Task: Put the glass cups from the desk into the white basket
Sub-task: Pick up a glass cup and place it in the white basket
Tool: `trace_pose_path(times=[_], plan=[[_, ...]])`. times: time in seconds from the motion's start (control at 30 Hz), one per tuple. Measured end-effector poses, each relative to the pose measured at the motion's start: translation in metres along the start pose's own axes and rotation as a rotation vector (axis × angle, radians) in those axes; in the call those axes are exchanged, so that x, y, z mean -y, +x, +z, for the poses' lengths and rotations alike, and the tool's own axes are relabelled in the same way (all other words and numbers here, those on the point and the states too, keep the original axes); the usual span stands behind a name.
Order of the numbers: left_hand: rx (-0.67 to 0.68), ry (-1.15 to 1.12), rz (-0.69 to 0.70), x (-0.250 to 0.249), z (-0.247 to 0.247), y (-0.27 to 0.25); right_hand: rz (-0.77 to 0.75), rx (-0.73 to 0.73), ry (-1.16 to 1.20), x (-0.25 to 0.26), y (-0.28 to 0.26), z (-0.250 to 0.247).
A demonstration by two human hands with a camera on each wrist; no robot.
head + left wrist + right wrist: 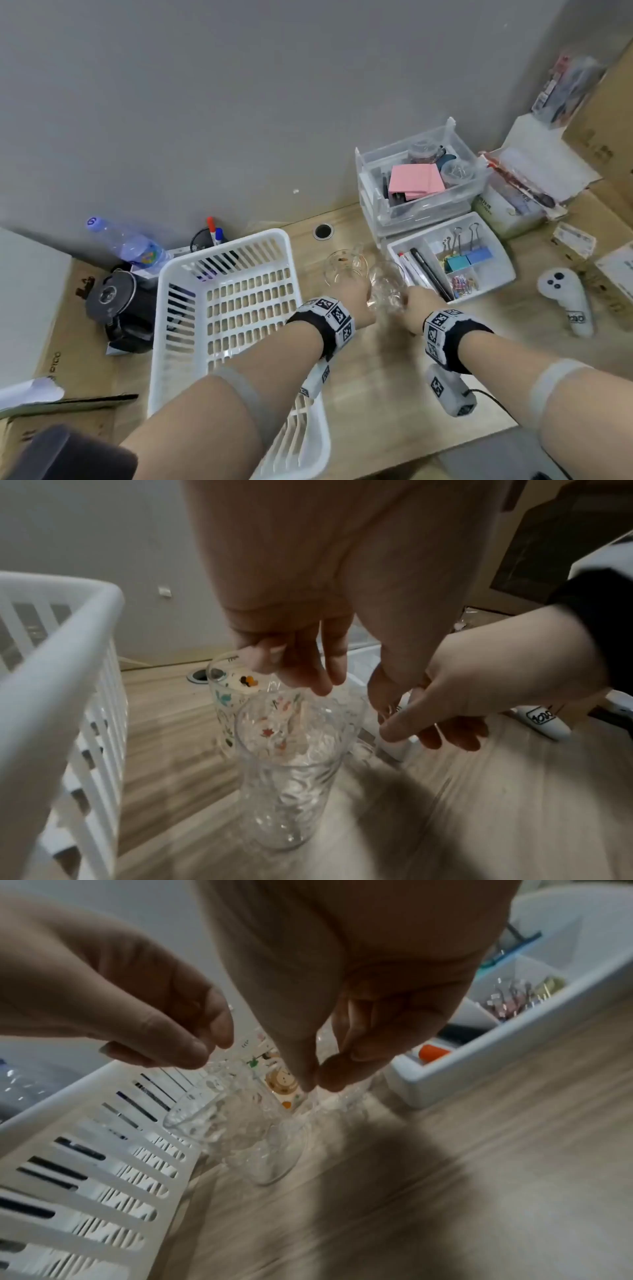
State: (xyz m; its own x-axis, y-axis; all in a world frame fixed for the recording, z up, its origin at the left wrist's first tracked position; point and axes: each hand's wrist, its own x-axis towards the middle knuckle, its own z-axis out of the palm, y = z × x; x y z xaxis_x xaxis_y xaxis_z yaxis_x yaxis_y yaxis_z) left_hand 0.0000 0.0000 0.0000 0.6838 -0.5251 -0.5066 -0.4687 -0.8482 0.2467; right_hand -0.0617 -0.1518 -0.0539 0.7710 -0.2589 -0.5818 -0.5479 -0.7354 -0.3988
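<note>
Your left hand [294, 593] and right hand [486, 680] meet over the textured glass cup [291, 767] standing on the bench [376, 370]. Left fingers [308, 669] curl at its rim; right fingers [329, 1074] pinch the opposite edge. The printed glass cup [344, 269] stands just beyond, at 12 o'clock. The white basket [222, 308] (slatted) sits at 9 o'clock, the organizer tray [452, 257] at 2.
</note>
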Motion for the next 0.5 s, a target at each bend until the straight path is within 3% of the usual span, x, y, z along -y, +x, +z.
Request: trace_pose_path(times=[0.23, 0.37, 0.5], plan=[[-0.055, -0.096, -0.020, 0.005, -0.002, 0.004, -0.054, -0.077, 0.185, 0.009, -0.007, -0.012], [-0.178, -0.195, -0.022, 0.007, -0.032, 0.000, -0.108, -0.184, 0.239, 0.031, -0.023, -0.059], [-0.219, -0.401, -0.082, 0.020, -0.060, -0.010, -0.225, -0.308, 0.240, 0.071, -0.035, -0.108]])
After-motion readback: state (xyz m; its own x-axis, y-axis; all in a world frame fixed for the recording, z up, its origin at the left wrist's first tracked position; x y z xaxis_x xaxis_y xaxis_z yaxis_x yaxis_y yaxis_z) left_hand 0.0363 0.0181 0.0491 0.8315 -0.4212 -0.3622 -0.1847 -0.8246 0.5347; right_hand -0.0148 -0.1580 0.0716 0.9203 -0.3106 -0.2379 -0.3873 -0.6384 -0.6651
